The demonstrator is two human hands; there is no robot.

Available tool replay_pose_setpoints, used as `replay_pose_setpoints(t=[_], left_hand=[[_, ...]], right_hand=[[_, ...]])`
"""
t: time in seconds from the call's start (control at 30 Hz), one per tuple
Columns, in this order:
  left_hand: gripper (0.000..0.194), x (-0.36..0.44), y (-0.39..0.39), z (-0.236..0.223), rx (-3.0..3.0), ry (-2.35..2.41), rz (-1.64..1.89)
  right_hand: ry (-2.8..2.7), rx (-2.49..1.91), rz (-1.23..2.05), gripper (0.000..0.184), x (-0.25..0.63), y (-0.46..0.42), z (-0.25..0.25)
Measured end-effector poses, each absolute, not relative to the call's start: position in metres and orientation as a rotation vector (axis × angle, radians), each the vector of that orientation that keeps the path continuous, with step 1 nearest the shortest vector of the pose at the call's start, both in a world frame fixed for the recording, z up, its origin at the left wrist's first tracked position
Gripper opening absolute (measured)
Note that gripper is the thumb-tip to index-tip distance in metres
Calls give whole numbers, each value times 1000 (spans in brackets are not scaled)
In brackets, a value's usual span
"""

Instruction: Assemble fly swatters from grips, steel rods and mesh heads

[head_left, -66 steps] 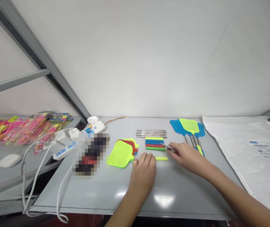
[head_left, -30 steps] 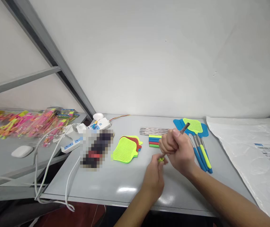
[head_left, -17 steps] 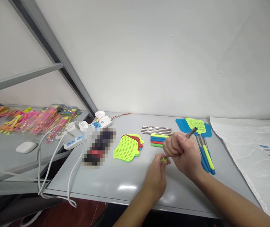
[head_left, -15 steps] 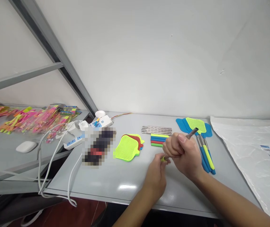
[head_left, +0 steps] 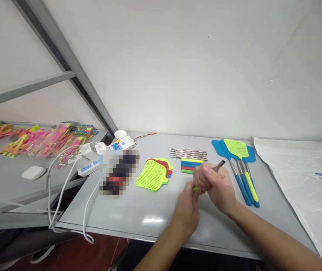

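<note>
My right hand (head_left: 216, 188) is closed in a fist around a metal rod (head_left: 220, 165), whose flattened end sticks out past the thumb. Against it, my left hand (head_left: 187, 210) pinches a yellow-green handle sleeve (head_left: 196, 188), mostly hidden by the fingers. How far the rod sits inside the sleeve is hidden. Just beyond the hands lie a row of metal rods (head_left: 188, 154) and several coloured handle sleeves (head_left: 190, 165). Perforated fly swatter heads (head_left: 152, 175) in yellow-green, red and blue are stacked to the left. Several whole fly swatters (head_left: 242, 182) rest right of my right hand.
A white plastic bag (head_left: 296, 180) covers the table's right end. White power strips (head_left: 89, 167) and loose cables (head_left: 61, 192) lie at the left, beside a blurred dark object (head_left: 120, 175). Packaged pink and yellow items (head_left: 48, 141) fill the neighbouring shelf.
My right hand has slid along the rod, closer to my left hand, and less of the rod shows beyond the thumb. The sleeve is more covered. The view has shifted slightly.
</note>
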State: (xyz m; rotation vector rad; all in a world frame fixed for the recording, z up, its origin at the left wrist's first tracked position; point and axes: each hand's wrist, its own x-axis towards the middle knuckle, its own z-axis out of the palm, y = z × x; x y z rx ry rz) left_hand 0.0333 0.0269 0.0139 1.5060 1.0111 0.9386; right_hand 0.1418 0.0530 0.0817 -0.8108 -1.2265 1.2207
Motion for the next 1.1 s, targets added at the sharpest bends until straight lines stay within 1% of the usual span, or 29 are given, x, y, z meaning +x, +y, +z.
replay_pose_setpoints(t=[0.1,0.2,0.23,0.3,0.33,0.37,0.4,0.47,0.5,0.63,0.73,0.8,0.87,0.93,1.1], left_hand=[[22,33,28,17,1511,961,995],[24,35,28,18,1525,948,1015],[24,35,28,17,1533,963,1005],[24,35,27,17,1566,982,979],[23,35,27,16,1594,977,969],[23,34,26,16,1621,967,962],[23,33,25,16,1639,959,961],[23,28,23,16,1631,956,980],[24,24,23,16,1603,954,1001],[39,6,23,17,1357,858,1086],[59,-6,30,21,971,644,1155],[70,-12,35,26,697,501,1138],[72,-14,37,32,501,415,1076],[67,-14,37,37,374,376,1041],[66,-9,31,42,263,351,1040]], right_hand=[[-1562,-1015,1092,39,151,48,80],[-1754,-1087,967,21,161,44,91],[-1730,-1107,979,21,162,43,96],[-1570,-1110,1104,31,161,42,104],[-1447,-1074,1197,28,158,43,107],[-1319,-1015,1279,21,154,44,109],[-1201,-948,1337,19,150,45,111],[-1022,-837,1395,35,141,49,114],[-958,-806,1413,39,137,50,116],[-799,-744,1428,43,125,56,126],[-741,-693,1423,46,118,57,132],[-725,-659,1433,47,113,57,133],[-727,-631,1449,48,109,55,133],[-748,-615,1470,49,106,52,133],[-821,-588,1499,49,101,39,132]])
